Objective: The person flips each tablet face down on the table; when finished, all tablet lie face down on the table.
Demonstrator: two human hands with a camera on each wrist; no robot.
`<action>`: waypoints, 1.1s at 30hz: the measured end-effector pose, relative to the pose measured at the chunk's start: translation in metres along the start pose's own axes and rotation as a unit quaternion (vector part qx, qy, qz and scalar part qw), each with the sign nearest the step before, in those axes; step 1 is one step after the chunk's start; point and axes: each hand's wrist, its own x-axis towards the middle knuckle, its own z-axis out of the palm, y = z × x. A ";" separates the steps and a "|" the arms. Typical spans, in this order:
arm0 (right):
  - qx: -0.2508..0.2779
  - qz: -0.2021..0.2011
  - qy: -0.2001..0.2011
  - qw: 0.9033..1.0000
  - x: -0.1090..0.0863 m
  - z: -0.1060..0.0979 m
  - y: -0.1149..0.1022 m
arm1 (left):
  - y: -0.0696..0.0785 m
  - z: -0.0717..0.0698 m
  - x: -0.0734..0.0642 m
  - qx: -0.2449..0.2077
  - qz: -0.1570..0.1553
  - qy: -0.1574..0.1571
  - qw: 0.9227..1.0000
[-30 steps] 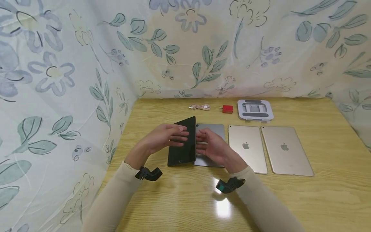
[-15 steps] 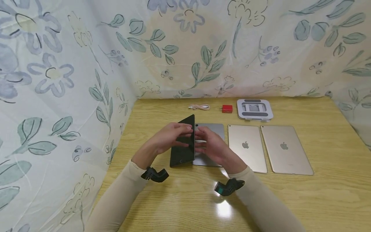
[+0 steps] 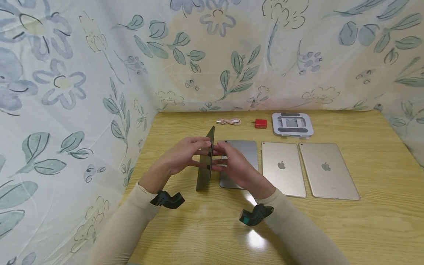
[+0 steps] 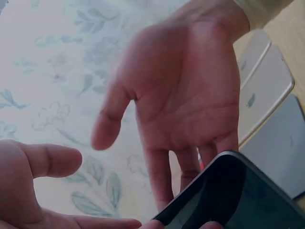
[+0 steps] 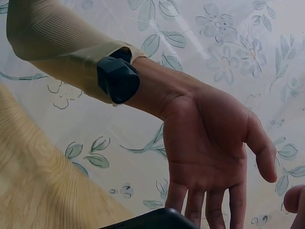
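A tablet point(image 3: 204, 165) with a dark screen stands almost on edge between my two hands in the head view, its screen turned to the left. My left hand point(image 3: 180, 156) touches the screen side with extended fingers. On the back side, the extended fingers of my right hand point(image 3: 239, 165) reach the tablet. Thumbs point away from it in the left wrist view, where the right palm point(image 4: 186, 86) faces the dark screen point(image 4: 228, 200). The left palm point(image 5: 205, 138) shows above the tablet's edge point(image 5: 152, 222) in the right wrist view. A grey tablet point(image 3: 245, 150) lies partly behind my right hand.
Two gold tablets, one in the middle point(image 3: 281, 176) and one at the right point(image 3: 326, 173), lie back up on the wooden table point(image 3: 212, 228). Behind them are a coiled cable point(image 3: 228, 121), a red charger point(image 3: 261, 124) and a folded white stand point(image 3: 292, 125). Floral cloth point(image 3: 198, 55) hangs around.
The dark tablet has tilted up from showing its screen to nearly edge-on, and its top has shifted slightly left. Both hands moved with it, the right one leftward.
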 end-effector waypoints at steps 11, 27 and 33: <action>-0.013 -0.015 -0.018 1.000 0.004 0.025 -0.001 | 0.002 -0.022 -0.015 -0.034 -0.007 0.005 0.999; -0.048 -0.017 -0.051 0.997 0.017 0.045 0.011 | -0.017 -0.048 -0.028 -0.054 -0.010 0.030 0.998; -0.052 0.015 -0.059 0.997 0.020 0.045 0.019 | -0.024 -0.057 -0.036 -0.058 -0.005 0.044 0.997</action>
